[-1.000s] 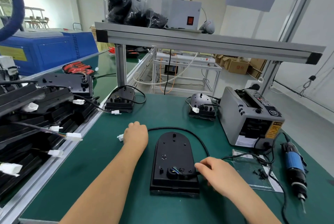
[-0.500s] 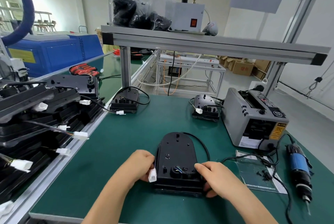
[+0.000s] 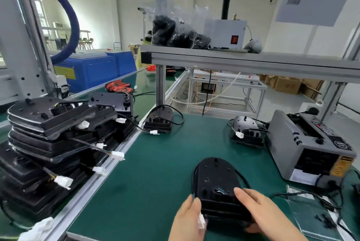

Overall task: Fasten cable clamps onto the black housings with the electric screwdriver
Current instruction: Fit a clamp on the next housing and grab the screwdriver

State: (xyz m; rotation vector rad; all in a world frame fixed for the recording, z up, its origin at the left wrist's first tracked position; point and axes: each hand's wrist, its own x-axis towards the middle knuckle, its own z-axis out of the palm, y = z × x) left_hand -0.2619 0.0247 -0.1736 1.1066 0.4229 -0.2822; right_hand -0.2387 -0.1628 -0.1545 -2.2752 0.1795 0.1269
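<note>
Both hands are on the black housing [image 3: 218, 186] at the near edge of the green desk [image 3: 155, 172], back face up. The left hand [image 3: 189, 219] grips its near left corner, the white connector [image 3: 201, 221] tucked against the fingers. The right hand [image 3: 259, 209] clamps the near right side, thumb on top beside the wire exit and fingers curled under the edge. The cable [image 3: 243, 178] loops round the housing's far end and sides. It looks like a positioning step, squaring the part up before any driving. Motion blur hides whether a clamp already sits at that wire exit. To do this well, the housing wants to stay level with the wire exit facing up. The loop should hug the body so it cannot catch on the tape dispenser [image 3: 311, 147] to the right. Pinning the connector, as the left hand does, stops it swinging. The small black parts in the clear bag [image 3: 319, 215] lie near the right hand. The electric screwdriver is out of view, so the right hand would have to let go and reach for it.
</note>
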